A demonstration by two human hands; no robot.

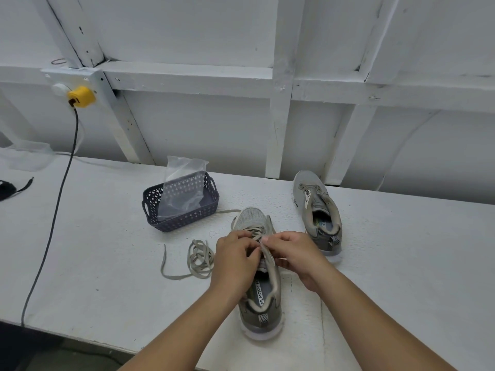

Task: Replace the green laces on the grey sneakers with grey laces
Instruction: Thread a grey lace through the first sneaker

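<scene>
White bench (107, 236) fills the frame's lower half. At lower centre your left hand (235, 259) and right hand (297, 257) each pinch the lace (265, 250) over the near sneaker (263, 298), fingers curled. A loose lace (197, 259) lies left of them, the other sneaker (317, 212) upper right, a basket (180, 204) behind.

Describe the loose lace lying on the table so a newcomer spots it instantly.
On the white table, look just left of the near sneaker that both hands work on. The loose lace lies there in a tangled pile, in front of the dark basket, unthreaded from any shoe.
</scene>
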